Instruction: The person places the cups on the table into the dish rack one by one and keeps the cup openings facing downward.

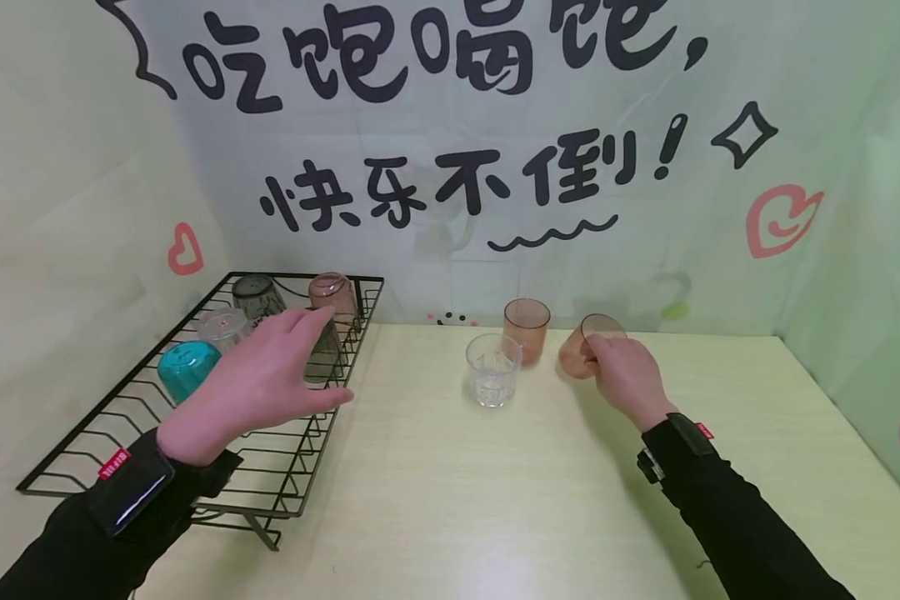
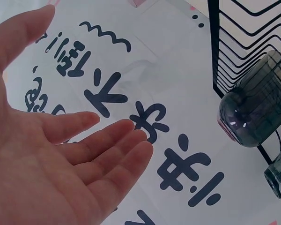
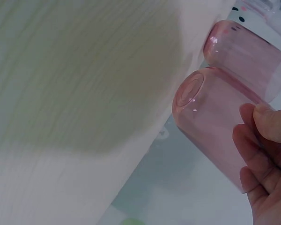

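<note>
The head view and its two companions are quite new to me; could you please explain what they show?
There is no machine here: a person works with two bare hands. The head view comes from a camera worn on the head, looking forward and down; each wrist view comes from a camera worn on that wrist. On the table stand a clear glass and a pinkish cup. The right hand holds a second pinkish cup, tilted, its grip near the rim. The left hand holds nothing; it is by the black wire rack, which carries several cups, including a blue cup.
</note>
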`<state>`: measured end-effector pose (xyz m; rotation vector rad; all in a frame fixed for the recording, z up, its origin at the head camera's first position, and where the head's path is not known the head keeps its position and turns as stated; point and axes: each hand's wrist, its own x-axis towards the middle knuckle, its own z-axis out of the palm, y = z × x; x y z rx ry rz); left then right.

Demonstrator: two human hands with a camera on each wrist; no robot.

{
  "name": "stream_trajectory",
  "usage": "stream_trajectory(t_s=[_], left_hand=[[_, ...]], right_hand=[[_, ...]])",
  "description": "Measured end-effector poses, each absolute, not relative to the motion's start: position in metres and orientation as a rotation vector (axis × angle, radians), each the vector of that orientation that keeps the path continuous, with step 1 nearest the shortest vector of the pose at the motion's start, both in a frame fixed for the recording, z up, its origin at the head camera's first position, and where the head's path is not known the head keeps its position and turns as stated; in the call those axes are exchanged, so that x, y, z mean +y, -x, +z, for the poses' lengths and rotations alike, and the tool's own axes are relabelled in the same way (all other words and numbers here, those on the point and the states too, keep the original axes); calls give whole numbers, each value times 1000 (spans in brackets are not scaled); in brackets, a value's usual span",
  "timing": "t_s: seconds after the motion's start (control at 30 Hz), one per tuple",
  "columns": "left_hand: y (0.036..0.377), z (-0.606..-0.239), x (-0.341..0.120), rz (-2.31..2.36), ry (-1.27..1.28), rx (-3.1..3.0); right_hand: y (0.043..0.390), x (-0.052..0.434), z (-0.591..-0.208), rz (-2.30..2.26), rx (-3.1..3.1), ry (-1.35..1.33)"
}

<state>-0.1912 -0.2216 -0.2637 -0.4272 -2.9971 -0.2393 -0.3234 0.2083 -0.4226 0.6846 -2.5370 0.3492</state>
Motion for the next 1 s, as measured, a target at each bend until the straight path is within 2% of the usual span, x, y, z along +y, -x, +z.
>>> stream_trajectory(t_s=[1.0], left_hand=[[190, -266, -208, -327, 531, -2919]], right_hand=[[277, 220, -385, 583, -2329, -665]])
